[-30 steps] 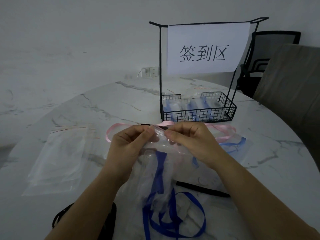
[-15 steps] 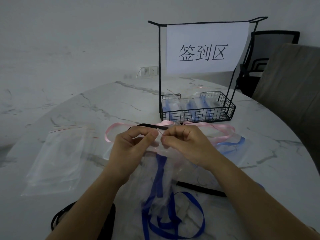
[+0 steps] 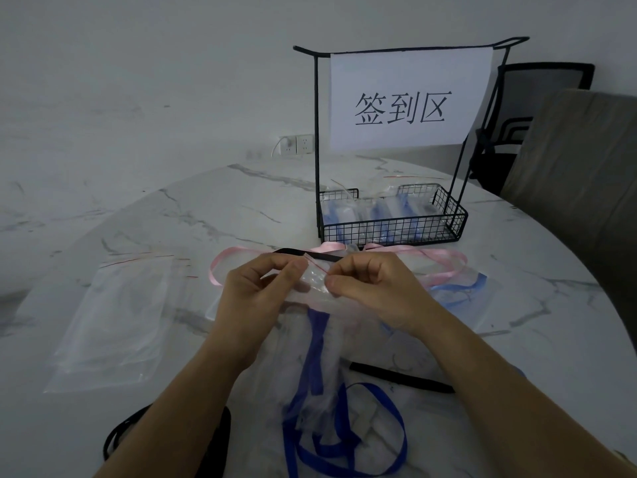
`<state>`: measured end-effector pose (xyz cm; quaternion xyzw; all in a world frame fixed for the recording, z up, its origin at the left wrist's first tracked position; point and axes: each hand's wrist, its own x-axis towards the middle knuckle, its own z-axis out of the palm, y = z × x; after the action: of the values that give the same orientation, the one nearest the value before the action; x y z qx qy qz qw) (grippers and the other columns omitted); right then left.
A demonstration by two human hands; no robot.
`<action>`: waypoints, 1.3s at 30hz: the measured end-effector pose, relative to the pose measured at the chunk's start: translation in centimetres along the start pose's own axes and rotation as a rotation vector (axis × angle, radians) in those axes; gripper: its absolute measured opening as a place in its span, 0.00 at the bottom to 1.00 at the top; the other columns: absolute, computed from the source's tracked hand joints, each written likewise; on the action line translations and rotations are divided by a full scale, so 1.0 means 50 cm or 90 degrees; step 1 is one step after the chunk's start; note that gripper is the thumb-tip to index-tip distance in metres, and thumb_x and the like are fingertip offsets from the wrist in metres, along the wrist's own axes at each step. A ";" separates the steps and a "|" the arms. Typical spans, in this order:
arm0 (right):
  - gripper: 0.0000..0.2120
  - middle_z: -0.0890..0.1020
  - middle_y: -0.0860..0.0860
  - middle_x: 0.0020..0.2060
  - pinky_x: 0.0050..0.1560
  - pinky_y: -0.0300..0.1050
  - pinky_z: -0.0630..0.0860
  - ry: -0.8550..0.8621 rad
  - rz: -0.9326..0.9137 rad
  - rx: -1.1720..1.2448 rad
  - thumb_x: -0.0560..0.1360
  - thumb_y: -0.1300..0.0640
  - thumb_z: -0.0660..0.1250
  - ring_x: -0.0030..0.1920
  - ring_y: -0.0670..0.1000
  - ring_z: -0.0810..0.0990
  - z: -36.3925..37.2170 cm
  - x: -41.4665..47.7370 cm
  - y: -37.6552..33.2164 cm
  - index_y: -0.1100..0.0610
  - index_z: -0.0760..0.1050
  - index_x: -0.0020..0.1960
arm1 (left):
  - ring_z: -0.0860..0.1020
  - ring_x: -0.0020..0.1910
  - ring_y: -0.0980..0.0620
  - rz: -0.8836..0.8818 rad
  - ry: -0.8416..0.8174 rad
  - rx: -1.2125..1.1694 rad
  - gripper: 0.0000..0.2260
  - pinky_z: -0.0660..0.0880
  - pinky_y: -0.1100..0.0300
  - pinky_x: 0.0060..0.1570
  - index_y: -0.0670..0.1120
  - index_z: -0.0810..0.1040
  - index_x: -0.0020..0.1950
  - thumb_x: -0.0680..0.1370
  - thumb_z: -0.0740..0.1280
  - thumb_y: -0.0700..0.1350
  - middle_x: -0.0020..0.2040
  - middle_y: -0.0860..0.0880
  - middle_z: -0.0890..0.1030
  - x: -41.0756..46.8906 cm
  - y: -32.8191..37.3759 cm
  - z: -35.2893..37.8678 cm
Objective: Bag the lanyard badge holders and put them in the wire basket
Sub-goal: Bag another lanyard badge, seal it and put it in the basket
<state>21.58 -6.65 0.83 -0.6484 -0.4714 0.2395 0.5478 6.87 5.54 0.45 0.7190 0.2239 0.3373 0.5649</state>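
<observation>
"Holding what, those two hands?"

"The left hand and right hand each pinch the red-lined top edge of a clear bag, fingers curled on it, over the middle of the marble table. A blue lanyard is bunched inside."

"And around it?"

"A pink lanyard lies just beyond the hands, in front of the wire basket, which holds bagged blue ones under a paper sign. Empty bags lie to the left, and a black strip lies under the right forearm. Both forearms hide the bag's sides."

"Which way does it run?"

"Lengthwise from the person toward the basket, with its mouth at the far end, raised in the fingers."
</observation>
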 end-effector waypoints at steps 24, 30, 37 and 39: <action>0.05 0.85 0.53 0.38 0.48 0.44 0.79 0.008 -0.018 -0.010 0.75 0.62 0.72 0.40 0.51 0.81 -0.004 0.006 0.010 0.55 0.84 0.42 | 0.83 0.40 0.49 -0.045 0.032 -0.139 0.08 0.81 0.58 0.39 0.44 0.83 0.45 0.71 0.72 0.48 0.42 0.45 0.85 0.008 0.000 -0.011; 0.09 0.84 0.49 0.35 0.45 0.37 0.79 -0.012 -0.012 0.015 0.75 0.64 0.70 0.39 0.46 0.81 -0.007 0.005 0.007 0.53 0.83 0.40 | 0.82 0.39 0.49 -0.053 0.042 -0.174 0.06 0.81 0.57 0.37 0.46 0.84 0.42 0.70 0.72 0.48 0.41 0.45 0.84 0.008 0.002 -0.016; 0.05 0.85 0.52 0.36 0.46 0.39 0.79 0.021 -0.007 0.033 0.74 0.63 0.71 0.39 0.46 0.81 -0.008 0.005 0.010 0.56 0.83 0.40 | 0.81 0.37 0.50 -0.057 0.061 -0.197 0.10 0.80 0.57 0.37 0.42 0.83 0.44 0.69 0.72 0.48 0.39 0.45 0.83 0.008 0.003 -0.016; 0.07 0.85 0.52 0.35 0.43 0.34 0.77 0.013 -0.001 0.043 0.74 0.62 0.70 0.38 0.45 0.81 -0.008 0.005 0.009 0.54 0.83 0.39 | 0.80 0.37 0.50 -0.057 0.065 -0.211 0.10 0.81 0.56 0.38 0.41 0.82 0.45 0.70 0.72 0.47 0.38 0.45 0.82 0.009 0.001 -0.020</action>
<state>22.17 -6.61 0.55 -0.6315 -0.4581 0.2484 0.5742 6.46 6.51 0.76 0.5874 0.2255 0.3806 0.6777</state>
